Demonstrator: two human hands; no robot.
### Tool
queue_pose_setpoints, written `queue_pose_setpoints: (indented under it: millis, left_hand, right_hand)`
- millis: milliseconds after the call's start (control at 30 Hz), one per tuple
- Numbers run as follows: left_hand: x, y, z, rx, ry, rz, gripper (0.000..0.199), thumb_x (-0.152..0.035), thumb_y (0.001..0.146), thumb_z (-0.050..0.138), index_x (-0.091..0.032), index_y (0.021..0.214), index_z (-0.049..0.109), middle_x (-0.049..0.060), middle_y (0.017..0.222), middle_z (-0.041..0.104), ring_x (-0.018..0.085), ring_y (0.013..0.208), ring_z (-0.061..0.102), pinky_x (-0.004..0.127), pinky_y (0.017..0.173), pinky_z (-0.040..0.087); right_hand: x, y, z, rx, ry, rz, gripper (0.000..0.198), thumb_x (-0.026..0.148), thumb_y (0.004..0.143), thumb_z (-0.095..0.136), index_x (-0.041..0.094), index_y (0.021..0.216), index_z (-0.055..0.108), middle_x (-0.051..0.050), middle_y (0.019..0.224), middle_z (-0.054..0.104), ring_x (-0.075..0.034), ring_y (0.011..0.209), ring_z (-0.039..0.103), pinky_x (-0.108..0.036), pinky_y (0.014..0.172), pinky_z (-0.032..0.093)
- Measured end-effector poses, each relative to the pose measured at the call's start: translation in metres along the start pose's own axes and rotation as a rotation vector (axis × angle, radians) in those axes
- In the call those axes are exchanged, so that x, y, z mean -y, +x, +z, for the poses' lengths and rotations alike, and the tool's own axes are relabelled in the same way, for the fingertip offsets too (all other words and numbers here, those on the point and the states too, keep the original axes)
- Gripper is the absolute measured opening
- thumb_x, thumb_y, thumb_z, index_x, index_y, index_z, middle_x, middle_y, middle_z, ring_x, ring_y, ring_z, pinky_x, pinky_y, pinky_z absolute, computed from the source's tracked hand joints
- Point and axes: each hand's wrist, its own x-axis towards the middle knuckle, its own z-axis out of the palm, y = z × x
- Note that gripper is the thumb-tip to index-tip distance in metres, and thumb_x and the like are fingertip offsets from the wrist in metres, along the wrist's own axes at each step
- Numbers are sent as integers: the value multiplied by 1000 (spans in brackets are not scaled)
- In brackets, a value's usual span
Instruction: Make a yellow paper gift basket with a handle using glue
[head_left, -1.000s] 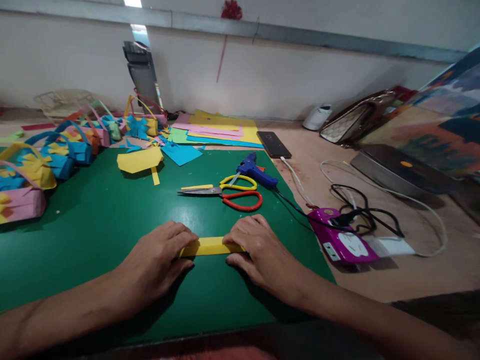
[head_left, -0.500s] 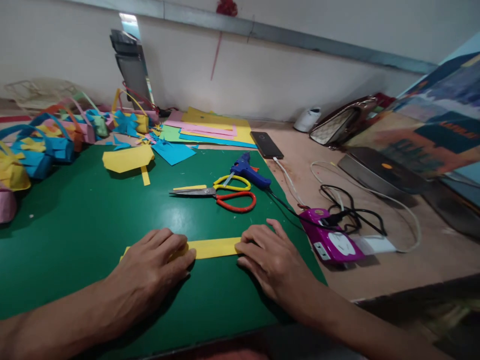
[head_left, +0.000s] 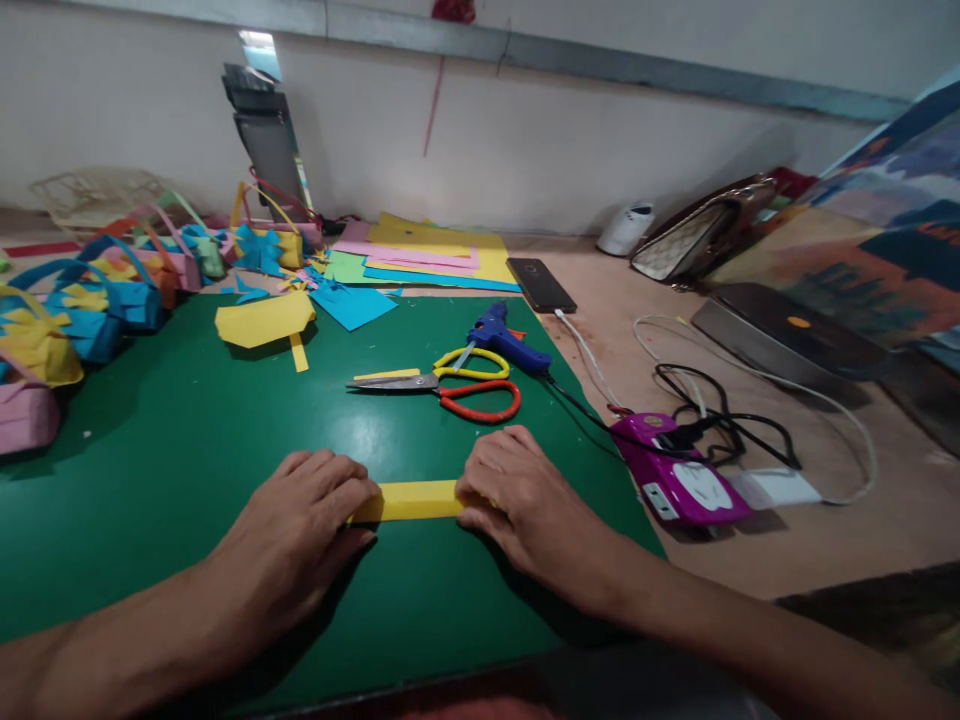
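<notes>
A folded yellow paper strip lies flat across the green board, close to its front edge. My left hand grips the strip's left part, fingers bent over it and thumb below. Around the right part, my right hand is closed in the same way, and its fingers hide that end. Just beyond the hands are scissors with one yellow and one red handle, blades pointing left. A thin yellow paper piece lies along the blades.
A blue glue gun lies behind the scissors, its cord running to a purple power strip. A folded yellow paper piece, coloured sheets and several small paper baskets stand farther back. A phone charges at right.
My right hand has shifted slightly left along the strip, and my fingers have curled more tightly around it. The strip's left end is now covered. The view has turned slightly left.
</notes>
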Motion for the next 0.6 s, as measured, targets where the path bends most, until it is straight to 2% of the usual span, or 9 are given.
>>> queue_pose_setpoints:
  millis: [133,267,400,600]
  left_hand:
    - [3,-1,-5,-26,-120,-55,18,-20,91,41,-19,83,57,4,89,59,16,79,52,31,70,39]
    - [2,-1,-6,-60,-170,-52,25,-19,92,38,-18,75,57,4,87,59,14,76,51,30,67,39]
    - [-3,-3,-6,-37,-89,-53,28,-22,93,37,-18,75,60,5,88,58,15,77,49,32,68,38]
    - [-4,-7,-2,-25,4,-28,32,-24,93,37,-19,74,62,6,92,56,17,81,46,34,69,38]
  right_hand:
    - [2,2,5,-19,7,-22,19,9,82,54,17,65,50,0,69,52,-14,70,43,-30,70,31]
    - [10,4,4,80,43,-17,15,6,79,56,17,69,51,-1,73,53,-14,69,43,-27,64,32]
    - [20,10,6,127,73,-62,14,5,77,56,17,71,53,-1,74,54,-14,70,45,-26,61,33]
    - [21,8,16,51,113,-75,14,12,77,61,17,68,52,0,74,54,-13,69,44,-26,60,33]
